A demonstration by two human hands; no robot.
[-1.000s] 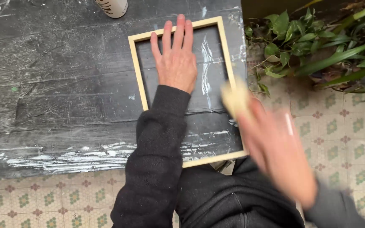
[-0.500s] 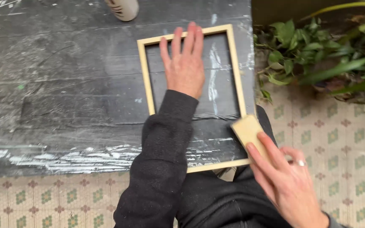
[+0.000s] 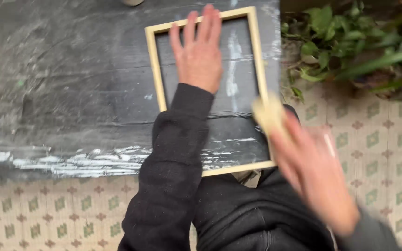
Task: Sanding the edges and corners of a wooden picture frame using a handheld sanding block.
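While the pale wooden frame [image 3: 156, 69] lies flat on the dark plastic-covered worktop [image 3: 70, 93], its long sides run away from the body, and its near rail overhangs the worktop's front edge above the lap. The right hand [image 3: 312, 172] is the nearer one to the frame's right rail, and a small yellowish pad [image 3: 268, 114] is pinched in its grip, pressed on or just at that rail; the hand is blurred, so the exact contact cannot be told. The left hand [image 3: 198, 51] is laid flat inside the frame, fingers spread and pointing away, palm down on the sheet, nothing clasped. Green plants [image 3: 350, 51] are seen to the right, above a patterned tiled floor [image 3: 387, 121].
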